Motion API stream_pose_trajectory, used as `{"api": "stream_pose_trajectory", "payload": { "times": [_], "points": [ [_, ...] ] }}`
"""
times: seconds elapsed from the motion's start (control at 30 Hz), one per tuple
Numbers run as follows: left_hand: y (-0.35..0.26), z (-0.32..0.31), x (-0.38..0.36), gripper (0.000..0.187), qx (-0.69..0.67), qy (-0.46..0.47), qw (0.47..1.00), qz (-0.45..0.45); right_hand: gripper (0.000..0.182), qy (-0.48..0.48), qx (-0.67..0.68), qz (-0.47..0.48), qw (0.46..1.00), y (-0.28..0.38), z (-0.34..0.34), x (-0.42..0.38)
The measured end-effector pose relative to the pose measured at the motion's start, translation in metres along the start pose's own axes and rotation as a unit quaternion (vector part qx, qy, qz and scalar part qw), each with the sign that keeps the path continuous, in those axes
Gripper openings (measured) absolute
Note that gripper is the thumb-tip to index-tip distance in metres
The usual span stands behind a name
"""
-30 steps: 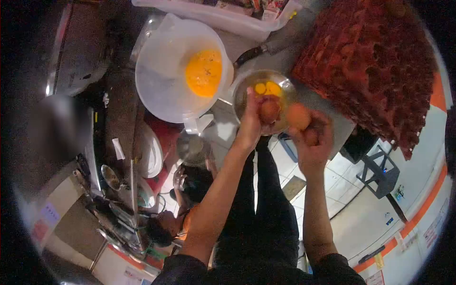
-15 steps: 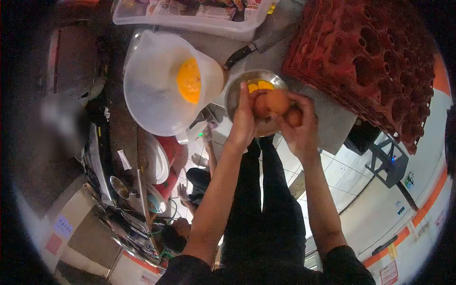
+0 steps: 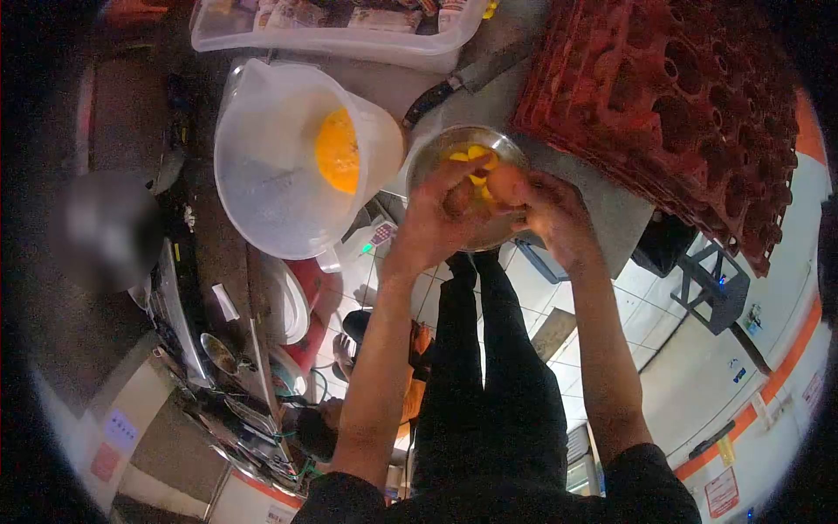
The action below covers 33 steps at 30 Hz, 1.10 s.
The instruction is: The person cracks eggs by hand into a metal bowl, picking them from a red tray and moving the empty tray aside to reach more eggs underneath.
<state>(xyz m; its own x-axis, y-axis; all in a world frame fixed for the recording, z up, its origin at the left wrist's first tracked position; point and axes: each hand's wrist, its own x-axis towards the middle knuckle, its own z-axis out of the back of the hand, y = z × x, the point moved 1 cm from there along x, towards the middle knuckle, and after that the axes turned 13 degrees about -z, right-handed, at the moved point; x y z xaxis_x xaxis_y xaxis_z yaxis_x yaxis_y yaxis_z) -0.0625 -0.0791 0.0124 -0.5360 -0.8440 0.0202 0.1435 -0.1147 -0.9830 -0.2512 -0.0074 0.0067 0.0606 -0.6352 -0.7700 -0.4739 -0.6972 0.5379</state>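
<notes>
Over a round metal bowl (image 3: pixel 421 163) that holds several yellow yolks (image 3: pixel 476 159), my left hand (image 3: pixel 436 218) curls its fingers around a brown egg or shell (image 3: pixel 457 199), partly hidden by them. My right hand (image 3: pixel 559 218) grips another brown egg (image 3: pixel 506 185) between thumb and fingers, at the bowl's right side. The two hands are close together. Left of the bowl stands a large translucent pitcher (image 3: pixel 271 166) with orange-yellow beaten egg (image 3: pixel 338 151) inside.
A knife (image 3: pixel 432 100) lies behind the bowl. Stacked red egg trays (image 3: pixel 646 113) rise at the right. A clear plastic bin (image 3: pixel 332 48) with packets is at the back. Another person (image 3: pixel 319 428) is low down at the left, beyond my left arm.
My left hand has moved left and turned, its fingers now bent over the bowl. The eggs are further apart between my hands, and more yolk shows in the bowl.
</notes>
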Motion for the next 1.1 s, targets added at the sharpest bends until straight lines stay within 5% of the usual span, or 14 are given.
{"api": "stream_pose_trajectory", "payload": {
  "times": [0.17, 0.27, 0.33, 0.53, 0.7, 0.9, 1.0, 1.07, 1.1],
  "points": [
    [-0.016, 0.01, 0.008, 0.045, 0.086, 0.075, 0.993, -0.028, 0.04, 0.005, -0.038, -0.029, 0.999, 0.01, -0.007, 0.002],
    [-0.015, 0.011, 0.009, 0.044, 0.125, 0.046, 0.991, -0.013, 0.047, -0.04, -0.228, 0.082, 0.969, 0.015, -0.013, -0.001],
    [-0.011, 0.01, 0.007, 0.043, 0.136, 0.037, 0.99, -0.021, 0.05, -0.086, -0.382, 0.148, 0.908, 0.015, -0.014, 0.001],
    [0.004, 0.006, 0.001, 0.04, 0.186, 0.026, 0.982, -0.015, 0.052, -0.142, -0.526, 0.328, 0.772, -0.002, -0.021, 0.008],
    [0.014, 0.008, -0.001, 0.037, 0.202, -0.002, 0.979, -0.028, 0.053, -0.132, -0.526, 0.32, 0.777, -0.005, -0.018, 0.012],
    [-0.006, 0.02, 0.004, 0.028, 0.266, -0.002, 0.952, -0.153, 0.054, -0.138, -0.524, 0.355, 0.762, 0.002, -0.023, 0.01],
    [-0.008, 0.02, 0.003, 0.029, 0.243, -0.021, 0.958, -0.15, 0.061, -0.123, -0.498, 0.345, 0.786, 0.011, -0.03, 0.003],
    [-0.004, 0.016, -0.001, 0.032, 0.073, -0.008, 0.997, -0.016, 0.063, -0.117, -0.483, 0.346, 0.796, 0.011, -0.026, -0.001],
    [-0.006, 0.014, -0.002, 0.032, 0.068, -0.004, 0.997, -0.02, 0.064, -0.084, -0.488, 0.33, 0.804, 0.006, -0.018, -0.002]
  ]
}}
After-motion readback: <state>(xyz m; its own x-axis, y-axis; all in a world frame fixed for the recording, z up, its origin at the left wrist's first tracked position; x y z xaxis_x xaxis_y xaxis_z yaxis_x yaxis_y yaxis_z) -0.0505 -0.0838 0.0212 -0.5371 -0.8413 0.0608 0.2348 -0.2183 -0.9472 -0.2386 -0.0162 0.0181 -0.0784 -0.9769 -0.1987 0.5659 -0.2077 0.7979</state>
